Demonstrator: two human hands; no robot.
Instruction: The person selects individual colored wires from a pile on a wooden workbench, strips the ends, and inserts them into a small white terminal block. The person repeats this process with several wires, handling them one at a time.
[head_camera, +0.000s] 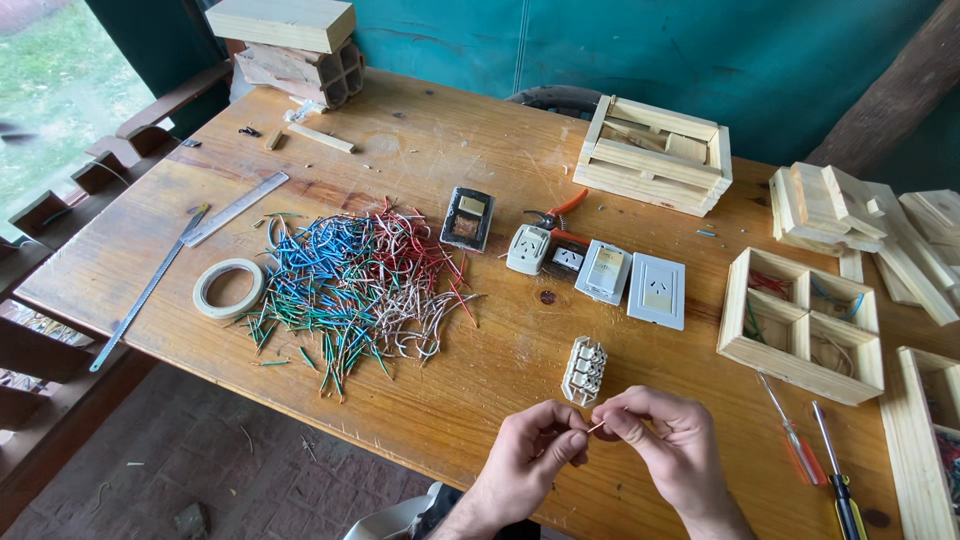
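Observation:
My left hand (528, 458) and my right hand (668, 440) meet above the table's near edge, both pinching a short thin piece of wire (596, 427) between thumb and fingertips. Just beyond the fingertips a small white terminal block (584, 371) lies on the wooden table (480, 390). A loose heap of short cut wires (350, 285), blue, green, red and white, is spread over the table's middle left.
A tape roll (229, 288), a steel ruler (235, 208) and a saw blade (150, 290) lie left. White switch and socket modules (600, 270) and pliers (556, 212) sit centre. Wooden crates (655, 155), a compartment box (800, 325) and two screwdrivers (815, 460) are on the right.

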